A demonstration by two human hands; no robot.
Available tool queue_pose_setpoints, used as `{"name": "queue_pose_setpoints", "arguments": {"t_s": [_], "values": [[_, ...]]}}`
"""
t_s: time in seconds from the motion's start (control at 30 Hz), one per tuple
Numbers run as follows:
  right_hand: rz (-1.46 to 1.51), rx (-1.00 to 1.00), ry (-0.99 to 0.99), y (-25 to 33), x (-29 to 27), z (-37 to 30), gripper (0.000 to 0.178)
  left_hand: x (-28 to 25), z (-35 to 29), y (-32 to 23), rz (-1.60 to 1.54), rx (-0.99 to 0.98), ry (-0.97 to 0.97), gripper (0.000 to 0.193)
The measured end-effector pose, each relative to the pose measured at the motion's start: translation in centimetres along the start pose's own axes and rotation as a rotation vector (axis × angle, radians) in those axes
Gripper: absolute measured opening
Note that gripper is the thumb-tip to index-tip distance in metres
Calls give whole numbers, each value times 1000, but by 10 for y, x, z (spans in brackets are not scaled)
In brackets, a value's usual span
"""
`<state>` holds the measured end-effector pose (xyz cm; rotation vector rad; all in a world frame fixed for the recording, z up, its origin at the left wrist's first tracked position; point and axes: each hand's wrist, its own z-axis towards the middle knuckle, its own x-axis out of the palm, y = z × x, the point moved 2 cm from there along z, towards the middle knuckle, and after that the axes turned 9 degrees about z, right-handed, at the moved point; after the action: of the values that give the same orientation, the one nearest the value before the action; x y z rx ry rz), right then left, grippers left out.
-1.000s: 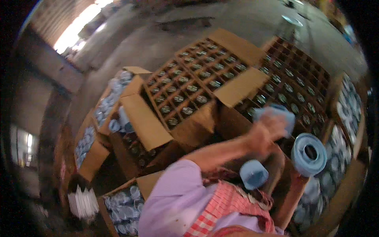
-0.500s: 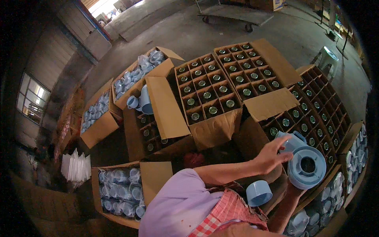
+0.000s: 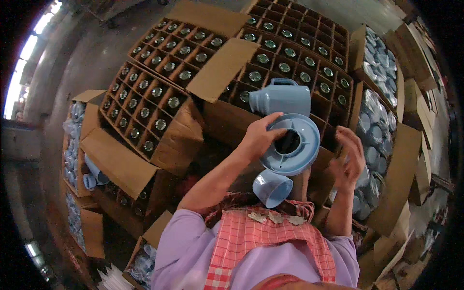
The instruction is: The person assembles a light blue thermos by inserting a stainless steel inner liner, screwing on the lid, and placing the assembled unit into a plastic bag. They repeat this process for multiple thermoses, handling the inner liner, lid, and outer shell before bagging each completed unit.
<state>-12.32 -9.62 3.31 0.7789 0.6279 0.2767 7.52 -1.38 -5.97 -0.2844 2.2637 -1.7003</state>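
Observation:
My left hand [image 3: 260, 138] grips the wide round rim of a pale blue plastic flask casing [image 3: 285, 99], which lies on its side with the open base ring [image 3: 296, 159] turned toward me. My right hand [image 3: 351, 160] hovers just right of that ring, fingers spread, holding nothing. A pale blue plastic cup [image 3: 271, 187] sits tilted just below the casing, above my red checked apron [image 3: 251, 241]. What holds the cup up is hidden.
Open cardboard boxes with divider grids [image 3: 159, 92] hold several silvery-topped glass flasks in front of me. A second gridded box [image 3: 299, 58] lies behind the casing. Boxes of bagged blue parts stand at left [image 3: 77, 145] and right [image 3: 379, 121].
The view has swung so the gridded boxes fill the centre. The blue casing has moved from the right to the middle, and my right hand has come away from it.

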Motion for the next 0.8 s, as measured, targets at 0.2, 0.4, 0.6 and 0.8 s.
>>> {"name": "queue_pose_setpoints", "arguments": {"t_s": [0.2, 0.4, 0.6, 0.8], "values": [[-446, -74, 741, 6, 21, -3, 56, 33, 35, 10, 314, 232, 224, 43], [391, 555, 10, -70, -40, -43, 47, -26, 66, 47, -364, -29, 9, 36], [1074, 839, -840, -204, -54, -115, 39, -98, 129, 158, 638, 131, -471, 53], [1198, 876, -826, -240, -47, -133, 42, -78, 168, 173, 820, 425, -264, 58]]}}
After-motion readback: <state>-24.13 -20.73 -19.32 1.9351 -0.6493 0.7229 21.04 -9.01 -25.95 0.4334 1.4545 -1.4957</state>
